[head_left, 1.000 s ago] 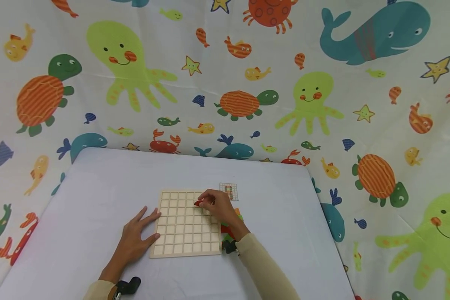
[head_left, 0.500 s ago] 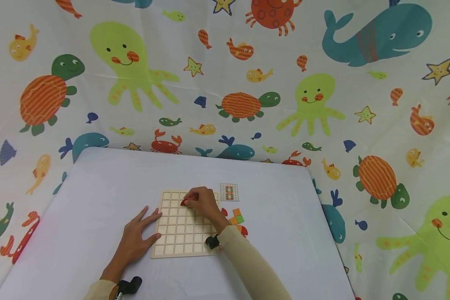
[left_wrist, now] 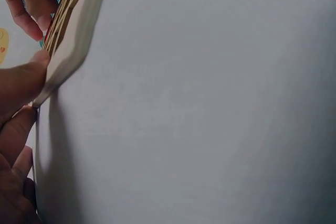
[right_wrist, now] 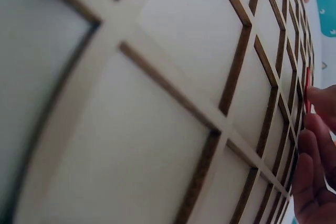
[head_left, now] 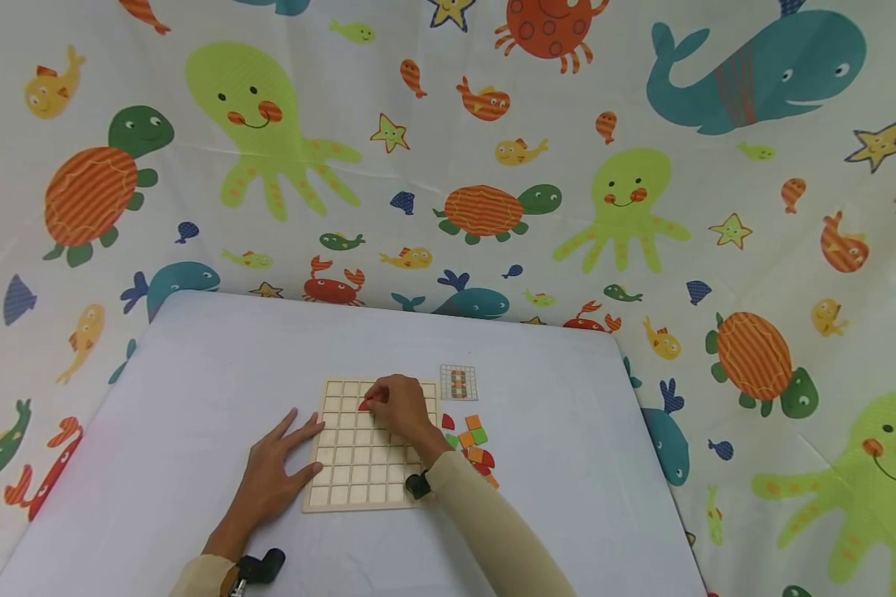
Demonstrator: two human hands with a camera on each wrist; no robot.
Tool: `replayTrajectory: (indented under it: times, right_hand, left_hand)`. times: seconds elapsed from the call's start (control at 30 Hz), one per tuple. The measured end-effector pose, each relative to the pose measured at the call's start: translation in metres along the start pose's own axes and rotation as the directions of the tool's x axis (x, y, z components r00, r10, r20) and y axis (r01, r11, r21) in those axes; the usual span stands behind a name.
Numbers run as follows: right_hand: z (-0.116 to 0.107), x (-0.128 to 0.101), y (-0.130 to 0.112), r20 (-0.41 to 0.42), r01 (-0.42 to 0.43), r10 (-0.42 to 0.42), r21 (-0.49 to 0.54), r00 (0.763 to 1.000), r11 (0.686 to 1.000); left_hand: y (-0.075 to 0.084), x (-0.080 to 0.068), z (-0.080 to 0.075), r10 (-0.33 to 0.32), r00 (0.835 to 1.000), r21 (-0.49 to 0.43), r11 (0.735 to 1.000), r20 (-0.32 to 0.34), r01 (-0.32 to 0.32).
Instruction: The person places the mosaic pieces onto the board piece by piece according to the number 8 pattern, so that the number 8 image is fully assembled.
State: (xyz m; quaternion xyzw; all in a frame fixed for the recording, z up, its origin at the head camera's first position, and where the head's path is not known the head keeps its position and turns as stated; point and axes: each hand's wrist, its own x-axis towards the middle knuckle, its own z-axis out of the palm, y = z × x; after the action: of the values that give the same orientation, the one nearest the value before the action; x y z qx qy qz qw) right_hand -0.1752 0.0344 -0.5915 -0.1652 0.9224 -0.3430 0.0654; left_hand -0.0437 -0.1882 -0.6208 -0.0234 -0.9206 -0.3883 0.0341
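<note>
A pale wooden grid board [head_left: 358, 473] lies on the white table. My right hand [head_left: 397, 408] is over the board's upper rows and pinches a small red piece [head_left: 364, 405] against a cell there. In the right wrist view the grid board [right_wrist: 157, 93] fills the frame, with the red piece [right_wrist: 307, 90] edge-on by the fingertips [right_wrist: 320, 98]. My left hand [head_left: 272, 468] lies flat with straight fingers touching the board's left edge. In the left wrist view its fingers [left_wrist: 23, 85] press that edge of the board [left_wrist: 71, 35].
A small pattern card [head_left: 459, 381] lies beyond the board's right corner. Loose orange, green and red pieces [head_left: 472, 444] are scattered right of the board. Sea-animal patterned cloth [head_left: 493, 166] hangs behind and beside the table [head_left: 194, 356].
My right hand carried the red piece leftward across the board's upper rows, then slowed to hold it at one cell. Its forearm uncovered the loose pieces. The left hand stayed put.
</note>
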Motion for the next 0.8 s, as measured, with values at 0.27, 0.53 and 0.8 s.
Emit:
replayTrajectory:
  times: [0.27, 0.53, 0.8]
  right_hand:
    - [-0.021, -0.019, 0.014, -0.055, 0.001, 0.010, 0.195, 0.998, 0.981]
    - [-0.067, -0.050, 0.049, -0.131, -0.075, 0.113, 0.261, 0.985, 0.962]
    - [-0.103, -0.082, 0.095, -0.138, -0.271, 0.295, 0.165, 0.946, 0.948]
  left_hand:
    - [-0.002, 0.000, 0.003, 0.017, 1.000, 0.004, 1.000, -0.020, -0.017]
    - [-0.005, 0.001, 0.005, 0.041, 0.998, -0.002, 0.999, -0.046, -0.042]
    - [-0.005, 0.001, 0.006, 0.025, 0.999, 0.001, 1.000, -0.026, -0.025]
